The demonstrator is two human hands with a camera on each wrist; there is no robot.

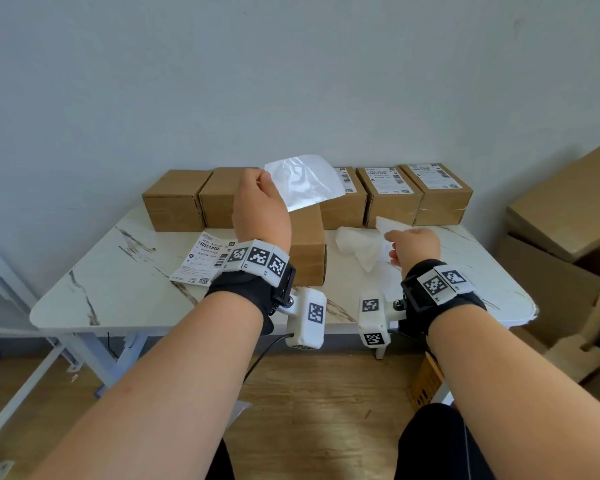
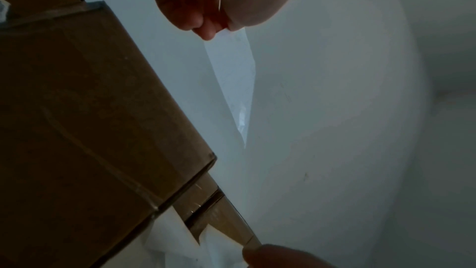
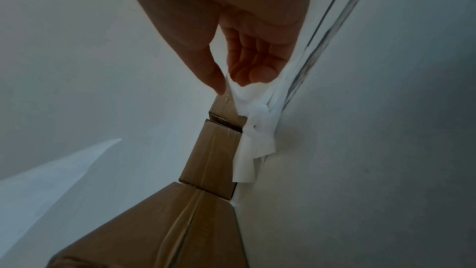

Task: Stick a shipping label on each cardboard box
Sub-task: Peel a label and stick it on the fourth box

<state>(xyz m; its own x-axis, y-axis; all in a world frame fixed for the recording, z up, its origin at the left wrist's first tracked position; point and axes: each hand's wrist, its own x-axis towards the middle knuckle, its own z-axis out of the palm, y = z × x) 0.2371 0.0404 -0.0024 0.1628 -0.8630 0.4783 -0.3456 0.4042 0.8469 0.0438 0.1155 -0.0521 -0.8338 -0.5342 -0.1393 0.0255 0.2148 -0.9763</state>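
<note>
A white sheet (image 1: 303,181), blank and glossy on the side shown, is held up above the table (image 1: 118,271) by the left hand (image 1: 260,206); one corner is pinched between thumb and curled fingers. In the left wrist view the sheet (image 2: 231,80) hangs edge-on from the fingertips (image 2: 206,32).

The right hand (image 1: 414,245) is lowered to a heap of crumpled white backing paper (image 1: 357,245) near the table's right middle. In the right wrist view a thin edge of the paper (image 3: 242,91) is nipped between thumb and fingers, which are loosely bent.

Five cardboard boxes are lined up along the far edge. The three on the right (image 1: 433,194) carry stuck labels; the two on the left (image 1: 175,199) are bare on top. A sixth box (image 1: 307,251) is set nearer, at centre, partly hidden behind the left wrist. A printed shipping label (image 1: 205,259) is laid flat on the table left of that box.
</note>
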